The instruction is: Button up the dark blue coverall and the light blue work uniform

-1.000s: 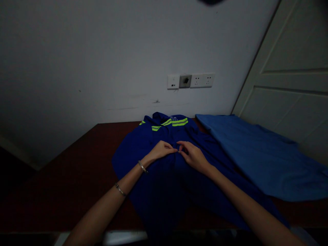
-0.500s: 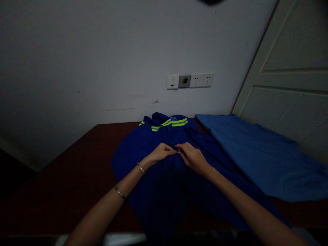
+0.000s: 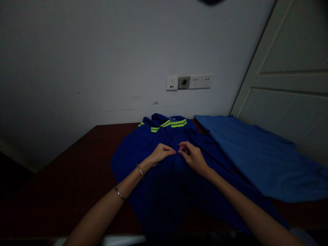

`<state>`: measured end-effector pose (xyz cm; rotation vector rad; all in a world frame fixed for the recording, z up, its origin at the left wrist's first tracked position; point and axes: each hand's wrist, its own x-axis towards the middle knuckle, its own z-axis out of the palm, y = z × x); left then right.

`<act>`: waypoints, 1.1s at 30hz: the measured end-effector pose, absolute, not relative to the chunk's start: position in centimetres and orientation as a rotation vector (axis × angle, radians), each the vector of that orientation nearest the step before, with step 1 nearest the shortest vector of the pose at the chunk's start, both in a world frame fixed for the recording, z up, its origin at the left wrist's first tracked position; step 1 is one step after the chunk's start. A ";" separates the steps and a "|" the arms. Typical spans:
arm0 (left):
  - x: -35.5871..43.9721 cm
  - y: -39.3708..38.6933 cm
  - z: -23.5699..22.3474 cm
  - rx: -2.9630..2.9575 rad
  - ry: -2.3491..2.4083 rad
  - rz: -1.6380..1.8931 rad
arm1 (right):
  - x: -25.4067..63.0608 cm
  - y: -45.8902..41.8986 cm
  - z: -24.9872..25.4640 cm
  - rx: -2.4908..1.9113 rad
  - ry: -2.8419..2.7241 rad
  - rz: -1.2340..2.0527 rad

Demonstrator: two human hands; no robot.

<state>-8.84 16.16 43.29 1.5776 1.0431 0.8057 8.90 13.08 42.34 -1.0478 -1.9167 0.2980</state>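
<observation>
A dark blue jacket [image 3: 159, 191] with yellow-green reflective stripes [image 3: 174, 123] near its collar lies spread on a dark red-brown table [image 3: 77, 177]. My left hand [image 3: 160, 153] and my right hand [image 3: 193, 157] meet at the middle of the jacket's front, fingertips almost touching. Both hands are closed in a pinch on the jacket's fabric along its centre line. What exactly sits between the fingertips is too dark and small to make out. Two thin bracelets ring my left forearm.
A lighter blue garment [image 3: 261, 157] lies flat on the table's right side, beside the jacket. A grey wall with a row of sockets [image 3: 189, 82] stands behind the table. A white panelled door [image 3: 292, 85] is at the right. The room is dim.
Both hands have stayed at the jacket's centre, shifting slightly toward the collar. The fingers have worked a little at the fabric.
</observation>
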 end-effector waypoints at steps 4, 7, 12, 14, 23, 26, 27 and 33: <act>-8.7 16.2 43.2 1.597 1.084 0.837 | 8.7 13.2 42.6 -1.032 -1.864 0.368; -8.7 16.3 43.2 1.631 1.093 0.825 | 9.0 13.3 43.0 -1.040 -1.913 0.370; -9.0 16.6 43.2 1.782 1.087 0.775 | 9.1 12.9 44.9 -1.088 -2.325 0.112; -9.1 16.7 43.1 1.829 1.088 0.763 | 8.8 12.7 45.8 -1.103 -2.501 -0.038; -9.2 16.5 43.8 1.758 1.119 0.723 | 9.4 13.4 46.2 -1.064 -2.436 0.124; -9.2 16.4 44.0 1.731 1.089 0.747 | 9.7 13.6 45.9 -1.039 -2.361 0.226; -9.2 16.4 44.0 1.723 1.084 0.749 | 9.7 13.6 45.8 -1.039 -2.336 0.246; -9.3 16.5 43.8 1.652 1.049 0.761 | 9.5 13.8 45.0 -1.052 -2.178 0.363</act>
